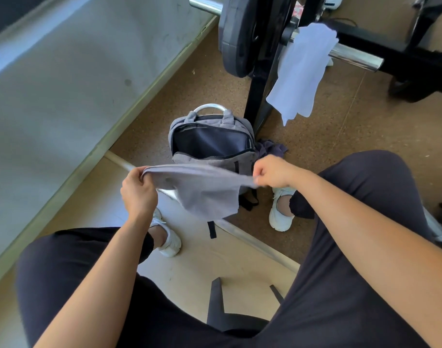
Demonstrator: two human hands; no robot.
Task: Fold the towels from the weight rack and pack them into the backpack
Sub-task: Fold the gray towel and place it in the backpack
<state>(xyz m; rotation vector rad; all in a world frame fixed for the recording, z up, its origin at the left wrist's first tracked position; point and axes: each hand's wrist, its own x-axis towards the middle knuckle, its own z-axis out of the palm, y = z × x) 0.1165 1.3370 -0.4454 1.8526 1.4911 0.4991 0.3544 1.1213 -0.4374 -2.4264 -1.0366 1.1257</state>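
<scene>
Fingers of the left hand [138, 190] and right hand [271, 173] pinch opposite ends of a grey towel [202, 190], stretched above the open backpack [212, 144]; a white towel [302, 71] hangs on the weight rack [260, 96].

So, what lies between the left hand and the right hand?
In the head view, a grey towel spans the gap: the left hand and right hand each grip one end. The open backpack stands beyond it.

I log one grey towel [202, 189], stretched out in mid-air. One white towel [302, 71], draped over the weight rack [258, 96]. One grey backpack [212, 156], upright on floor, unzipped.
</scene>
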